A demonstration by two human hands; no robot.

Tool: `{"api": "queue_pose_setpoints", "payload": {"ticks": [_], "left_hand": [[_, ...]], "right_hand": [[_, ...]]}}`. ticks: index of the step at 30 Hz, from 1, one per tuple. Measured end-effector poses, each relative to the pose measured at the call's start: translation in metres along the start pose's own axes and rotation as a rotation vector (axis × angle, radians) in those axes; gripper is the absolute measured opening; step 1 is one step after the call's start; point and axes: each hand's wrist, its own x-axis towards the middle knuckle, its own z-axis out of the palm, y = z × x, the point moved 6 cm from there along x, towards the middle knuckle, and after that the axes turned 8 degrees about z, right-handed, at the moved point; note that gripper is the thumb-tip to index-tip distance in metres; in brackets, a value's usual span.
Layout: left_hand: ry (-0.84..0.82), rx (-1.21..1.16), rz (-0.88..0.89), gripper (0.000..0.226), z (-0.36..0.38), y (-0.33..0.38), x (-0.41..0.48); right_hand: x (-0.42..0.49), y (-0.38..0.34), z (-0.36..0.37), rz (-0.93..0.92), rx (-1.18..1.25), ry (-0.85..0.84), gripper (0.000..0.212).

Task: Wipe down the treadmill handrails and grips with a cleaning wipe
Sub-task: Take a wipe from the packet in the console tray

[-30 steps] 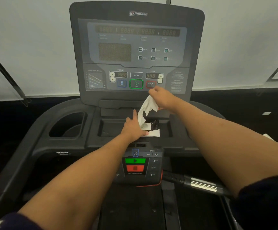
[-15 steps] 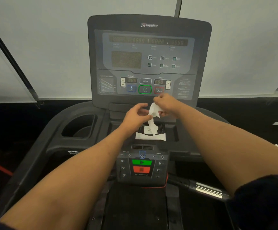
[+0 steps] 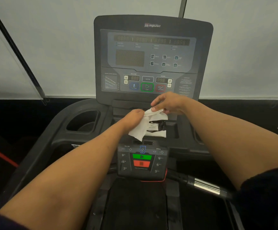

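Wipe [image 3: 141, 128]: white, crumpled, held in both hands, hanging over tray [image 3: 173, 130]. Left hand [image 3: 133, 117] pinches its left edge. Right hand [image 3: 168, 103] pinches top corner, fingers curled. Packet [image 3: 158, 126] lies in tray, partly under wipe. Keypad [image 3: 142, 161] just nearer than tray. Steel grip [image 3: 204, 185] nearer, right of tray.

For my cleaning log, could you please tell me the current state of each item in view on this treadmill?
Cleaning wipe: partly unfolded, held by both hands.
Packet: torn open, lying in the console tray.
Left hand: grips the wipe.
Right hand: pinches the wipe.
Console display: dark.
Handrail grip: untouched.
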Motion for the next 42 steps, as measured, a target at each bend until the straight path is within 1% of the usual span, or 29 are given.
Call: {"api": "queue_pose_setpoints", "payload": {"ticks": [1,2,5,7,8,10,11,13,14,15,16,18,19,20,23,29,31,33,36,40,42], "left_hand": [[-0.020,-0.035,-0.030,0.023,0.002,-0.001,-0.003],[-0.029,-0.081,-0.053,0.020,0.004,-0.001,-0.006],[-0.024,-0.197,-0.065,0.021,0.006,0.001,-0.012],[-0.003,-0.244,-0.062,0.023,0.006,-0.001,-0.012],[0.021,-0.259,-0.057,0.024,0.005,0.000,-0.012],[0.083,-0.302,-0.050,0.026,0.002,-0.001,-0.013],[0.106,-0.347,-0.053,0.026,0.003,-0.001,-0.014],[0.138,-0.464,-0.074,0.026,0.004,0.000,-0.019],[0.144,-0.524,-0.089,0.028,0.005,0.000,-0.021],[0.141,-0.579,-0.104,0.030,0.007,0.000,-0.023],[0.135,-0.619,-0.121,0.033,0.007,0.000,-0.027],[0.123,-0.657,-0.146,0.036,0.006,-0.002,-0.033],[0.118,-0.664,-0.151,0.037,0.005,-0.003,-0.035],[0.111,-0.669,-0.152,0.038,0.003,-0.004,-0.038],[0.100,-0.669,-0.152,0.033,-0.004,-0.007,-0.050],[-0.026,-0.731,-0.139,0.024,-0.011,-0.008,-0.082],[-0.059,-0.696,-0.110,0.024,-0.014,-0.008,-0.093],[-0.064,-0.660,-0.089,0.027,-0.015,-0.009,-0.098],[-0.048,-0.640,-0.066,0.031,-0.018,-0.009,-0.110],[-0.037,-0.642,-0.056,0.032,-0.019,-0.008,-0.123],[-0.040,-0.653,-0.043,0.030,-0.022,-0.004,-0.127]], "right_hand": [[0.000,-0.001,-0.002,-0.008,-0.001,0.042,0.029],[0.001,-0.001,-0.004,-0.020,0.047,0.086,0.027],[0.007,0.007,-0.007,-0.050,0.295,0.207,0.020],[0.008,0.017,-0.003,-0.019,0.434,0.262,0.020],[0.006,0.023,0.003,0.025,0.481,0.271,0.028],[0.000,0.038,0.020,0.167,0.512,0.225,0.059],[-0.004,0.045,0.031,0.236,0.510,0.161,0.071],[-0.012,0.056,0.056,0.331,0.525,-0.008,0.083],[-0.016,0.058,0.067,0.347,0.532,-0.086,0.083],[-0.019,0.058,0.076,0.337,0.538,-0.143,0.076],[-0.022,0.056,0.082,0.314,0.553,-0.172,0.064],[-0.024,0.051,0.088,0.259,0.627,-0.147,0.037],[-0.024,0.049,0.088,0.230,0.674,-0.112,0.030],[-0.026,0.047,0.087,0.198,0.719,-0.081,0.027],[-0.039,0.042,0.089,0.141,0.782,-0.068,0.023],[-0.069,0.045,0.099,0.197,0.839,-0.004,0.031],[-0.082,0.046,0.106,0.198,0.871,-0.008,0.029],[-0.089,0.046,0.110,0.191,0.883,-0.025,0.030],[-0.103,0.044,0.118,0.179,0.896,-0.032,0.037],[-0.118,0.041,0.124,0.150,0.927,-0.061,0.033],[-0.124,0.037,0.121,0.119,0.882,-0.041,0.031]]}}
